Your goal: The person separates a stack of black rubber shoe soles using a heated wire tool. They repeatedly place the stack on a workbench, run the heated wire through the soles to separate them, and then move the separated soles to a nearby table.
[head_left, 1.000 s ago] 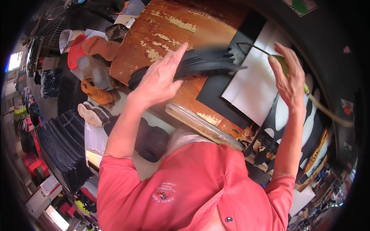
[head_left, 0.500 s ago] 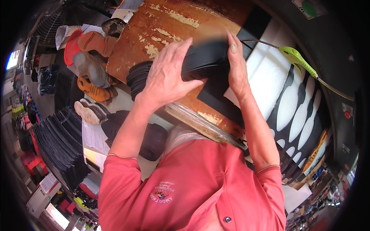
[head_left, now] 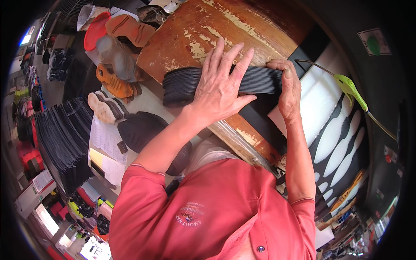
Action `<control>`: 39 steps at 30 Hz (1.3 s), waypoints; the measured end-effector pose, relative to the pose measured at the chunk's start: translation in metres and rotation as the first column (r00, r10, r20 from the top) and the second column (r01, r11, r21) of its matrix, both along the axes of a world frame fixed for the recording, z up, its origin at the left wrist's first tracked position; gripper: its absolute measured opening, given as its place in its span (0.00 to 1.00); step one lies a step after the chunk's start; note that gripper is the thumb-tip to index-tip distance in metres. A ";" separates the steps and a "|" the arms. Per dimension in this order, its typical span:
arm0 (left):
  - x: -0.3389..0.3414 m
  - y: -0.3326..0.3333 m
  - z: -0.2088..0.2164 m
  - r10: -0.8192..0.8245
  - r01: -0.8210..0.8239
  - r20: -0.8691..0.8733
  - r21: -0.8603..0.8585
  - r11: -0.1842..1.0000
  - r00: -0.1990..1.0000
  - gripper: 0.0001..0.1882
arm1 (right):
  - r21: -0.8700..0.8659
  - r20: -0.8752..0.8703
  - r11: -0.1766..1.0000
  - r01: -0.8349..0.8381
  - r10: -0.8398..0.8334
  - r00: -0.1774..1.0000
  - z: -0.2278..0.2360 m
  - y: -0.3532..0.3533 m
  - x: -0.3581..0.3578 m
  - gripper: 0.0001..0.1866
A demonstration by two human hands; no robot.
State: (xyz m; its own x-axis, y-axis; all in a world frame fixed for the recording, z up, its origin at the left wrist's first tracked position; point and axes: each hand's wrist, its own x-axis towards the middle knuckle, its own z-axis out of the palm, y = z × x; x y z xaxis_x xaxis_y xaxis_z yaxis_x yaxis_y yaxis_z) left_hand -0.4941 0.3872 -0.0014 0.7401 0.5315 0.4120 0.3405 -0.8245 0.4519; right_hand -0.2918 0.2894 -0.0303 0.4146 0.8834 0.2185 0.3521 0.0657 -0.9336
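A thick stack of thin black sole-shaped sheets (head_left: 261, 80) lies on the worn brown wooden board (head_left: 182, 52), its layered edges facing me. My left hand (head_left: 220, 86) rests across the left part of the stack with its fingers spread and thumb out. At the stack's right end, my right hand (head_left: 289, 89) curls its fingers over the top and presses its thumb along the end. Both palms hide part of the layers. The left end of the stack sticks out past my left hand.
Orange and grey sole shapes (head_left: 115, 56) stand at the left, near papers (head_left: 108, 143) and a big row of black sheets (head_left: 65, 143). On the right are a white slab (head_left: 310, 102), a green-handled tool (head_left: 346, 86) with a cord, and white sole-shaped templates (head_left: 331, 136).
The blurred stack now lies still and shows even layers. My left hand has spread over its side, and my right hand has bent its fingers around the right end. The view has shifted.
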 end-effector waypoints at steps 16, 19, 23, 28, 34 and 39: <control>-0.098 -0.015 0.101 0.439 0.039 0.528 -0.670 0.741 0.727 0.30 | -0.068 -0.241 0.996 0.055 -0.070 0.968 -0.002 -0.024 -0.046 0.36; -0.152 -0.049 0.149 0.694 0.340 0.584 -0.811 0.476 0.420 0.23 | -0.128 -0.014 0.990 0.064 -0.067 0.998 0.006 -0.047 -0.057 0.34; -0.216 -0.127 0.174 0.845 0.013 0.496 -0.864 0.503 0.201 0.45 | -0.152 0.146 0.988 0.042 -0.020 0.989 0.019 -0.082 -0.074 0.30; -0.318 -0.249 0.165 0.928 -0.098 0.363 -0.930 0.355 -0.081 0.43 | -0.147 0.135 0.989 0.030 -0.010 0.991 0.013 -0.117 -0.086 0.24; -0.464 -0.400 0.085 0.911 -0.093 0.293 -0.956 0.278 -0.291 0.42 | -0.120 0.116 0.992 -0.030 0.044 0.992 -0.017 -0.145 -0.109 0.25; -0.579 -0.472 -0.010 0.871 0.065 -0.100 -0.995 -0.079 -0.480 0.52 | -0.097 0.093 0.992 -0.078 0.087 0.992 -0.032 -0.155 -0.140 0.22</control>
